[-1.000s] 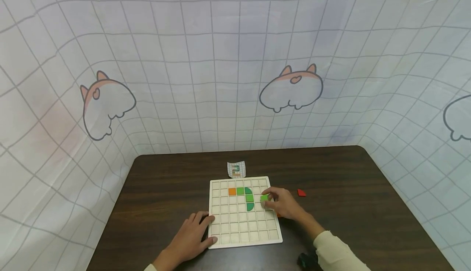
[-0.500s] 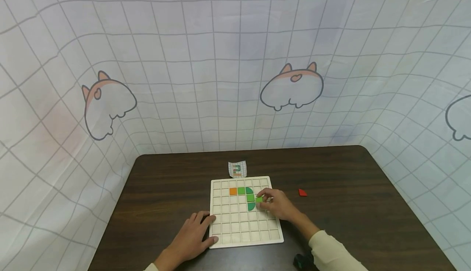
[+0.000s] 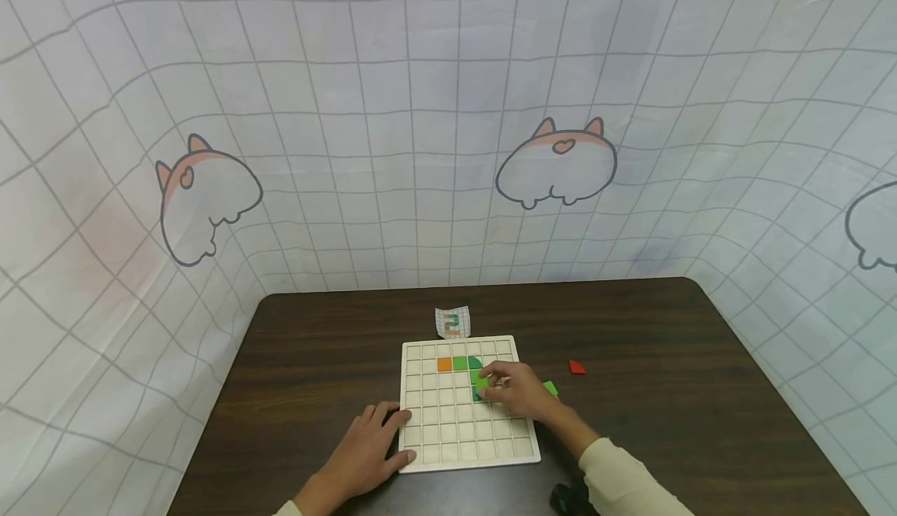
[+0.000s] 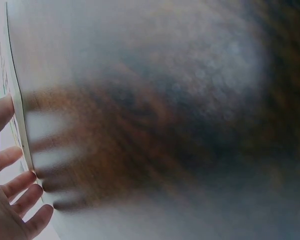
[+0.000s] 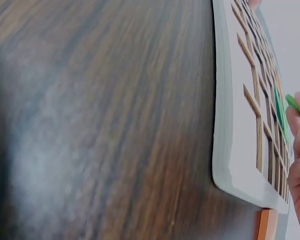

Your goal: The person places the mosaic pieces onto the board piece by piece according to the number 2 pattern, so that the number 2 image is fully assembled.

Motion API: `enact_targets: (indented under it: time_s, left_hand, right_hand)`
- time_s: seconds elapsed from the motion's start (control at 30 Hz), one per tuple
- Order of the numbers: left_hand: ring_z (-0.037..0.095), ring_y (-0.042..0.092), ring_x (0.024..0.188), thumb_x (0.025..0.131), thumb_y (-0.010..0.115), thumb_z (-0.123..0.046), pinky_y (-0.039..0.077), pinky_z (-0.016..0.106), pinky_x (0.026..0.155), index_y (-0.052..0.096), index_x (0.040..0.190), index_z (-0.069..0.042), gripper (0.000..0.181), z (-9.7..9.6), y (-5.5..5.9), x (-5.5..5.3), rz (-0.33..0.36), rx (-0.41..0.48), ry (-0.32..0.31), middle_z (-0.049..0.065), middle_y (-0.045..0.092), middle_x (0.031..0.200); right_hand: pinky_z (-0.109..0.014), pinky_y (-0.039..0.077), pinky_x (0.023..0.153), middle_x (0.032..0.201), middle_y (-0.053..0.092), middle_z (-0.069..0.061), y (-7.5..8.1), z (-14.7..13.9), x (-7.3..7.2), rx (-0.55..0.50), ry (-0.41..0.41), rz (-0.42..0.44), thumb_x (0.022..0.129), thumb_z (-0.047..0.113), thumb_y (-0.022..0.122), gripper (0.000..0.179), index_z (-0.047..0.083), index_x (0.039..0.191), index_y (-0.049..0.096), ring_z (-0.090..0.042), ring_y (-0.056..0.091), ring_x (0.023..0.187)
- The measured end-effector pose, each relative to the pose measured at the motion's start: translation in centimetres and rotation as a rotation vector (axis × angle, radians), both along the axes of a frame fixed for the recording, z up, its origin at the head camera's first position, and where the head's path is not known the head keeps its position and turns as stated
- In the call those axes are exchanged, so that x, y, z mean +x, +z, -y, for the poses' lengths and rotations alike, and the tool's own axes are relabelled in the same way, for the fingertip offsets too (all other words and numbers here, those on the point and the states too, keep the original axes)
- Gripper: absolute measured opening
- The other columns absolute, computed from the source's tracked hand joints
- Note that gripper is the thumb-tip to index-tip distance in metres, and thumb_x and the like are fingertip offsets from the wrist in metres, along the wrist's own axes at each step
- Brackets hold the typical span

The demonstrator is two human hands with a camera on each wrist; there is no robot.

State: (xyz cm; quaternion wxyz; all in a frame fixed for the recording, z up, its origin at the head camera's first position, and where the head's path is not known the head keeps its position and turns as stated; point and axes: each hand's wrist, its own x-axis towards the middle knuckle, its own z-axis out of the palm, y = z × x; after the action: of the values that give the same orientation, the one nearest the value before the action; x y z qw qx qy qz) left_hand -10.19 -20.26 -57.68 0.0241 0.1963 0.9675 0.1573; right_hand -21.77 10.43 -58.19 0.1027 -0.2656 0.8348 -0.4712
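A white grid board lies on the table. In its upper rows sit an orange square tile, a green square tile and a dark green rounded tile. My right hand pinches another green square tile between thumb and fingertips, close over the board. In the head view it overlaps the placed green tile, and a second dark green tile is partly hidden. My left hand rests at the board's left edge, fingers extended, thumb on the near left corner.
Behind the board lies a small printed pattern card. To the right are a red rounded tile and a green tile beside my right hand. An orange piece stands by the board's edge. A patterned cloth wall rises behind.
My right hand has moved left over the board with the green tile, to the placed tiles. A green tile right of the board has come into view. The left hand stays put.
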Motion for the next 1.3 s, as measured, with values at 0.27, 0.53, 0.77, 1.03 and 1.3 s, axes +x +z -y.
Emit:
enact_targets:
  time_s: [0.27, 0.53, 0.77, 1.03, 1.3]
  left_hand:
    - [0.03, 0.052, 0.121, 0.095, 0.064, -0.051, 0.046, 0.054, 0.092, 0.053, 0.14, -0.018, 0.057, 0.0, 0.1, 0.0, 0.005, 0.0, -0.002, 0.012, 0.05, 0.14]
    - [0.031, 0.052, 0.121, 0.095, 0.065, -0.048, 0.046, 0.055, 0.093, 0.053, 0.14, -0.017, 0.056, 0.0, 0.2, 0.0, 0.005, 0.013, -0.005, 0.013, 0.05, 0.14]
    - [0.031, 0.051, 0.122, 0.095, 0.066, -0.047, 0.045, 0.055, 0.093, 0.053, 0.14, -0.017, 0.056, 0.0, 0.1, 0.0, 0.005, 0.019, -0.005, 0.013, 0.049, 0.14]
    - [0.031, 0.051, 0.122, 0.094, 0.066, -0.05, 0.045, 0.055, 0.093, 0.054, 0.14, -0.017, 0.057, 0.1, -0.1, -0.1, -0.001, 0.012, -0.006, 0.012, 0.05, 0.14]
    - [0.031, 0.051, 0.123, 0.094, 0.065, -0.052, 0.045, 0.056, 0.094, 0.054, 0.141, -0.018, 0.059, 0.0, -0.1, -0.2, 0.015, -0.003, 0.001, 0.012, 0.05, 0.141]
  right_hand:
    - [-0.021, 0.042, 0.056, 0.086, 0.066, 0.002, 0.1, 0.9, 0.1, 0.031, 0.022, 0.024, 0.089, 0.02, 0.078, 0.026, 0.008, 0.111, 0.072, -0.001, 0.046, 0.057]
    - [-0.021, 0.044, 0.062, 0.083, 0.065, 0.004, -0.1, 1.5, 0.4, 0.069, 0.045, -0.008, 0.09, 0.018, 0.077, 0.023, 0.009, 0.11, 0.073, -0.004, 0.05, 0.065]
    - [-0.022, 0.044, 0.064, 0.081, 0.064, 0.007, 0.0, 2.0, 0.5, 0.117, 0.056, -0.094, 0.09, 0.017, 0.076, 0.022, 0.009, 0.11, 0.074, -0.003, 0.05, 0.068]
    - [-0.022, 0.044, 0.066, 0.081, 0.062, 0.01, 0.1, 2.2, 0.5, 0.161, 0.056, -0.111, 0.09, 0.019, 0.077, 0.02, 0.012, 0.108, 0.075, -0.002, 0.05, 0.07]
    - [-0.022, 0.044, 0.067, 0.082, 0.061, 0.012, -0.1, 2.5, 0.3, 0.186, 0.059, -0.139, 0.089, 0.022, 0.077, 0.021, 0.014, 0.109, 0.076, -0.002, 0.05, 0.072]
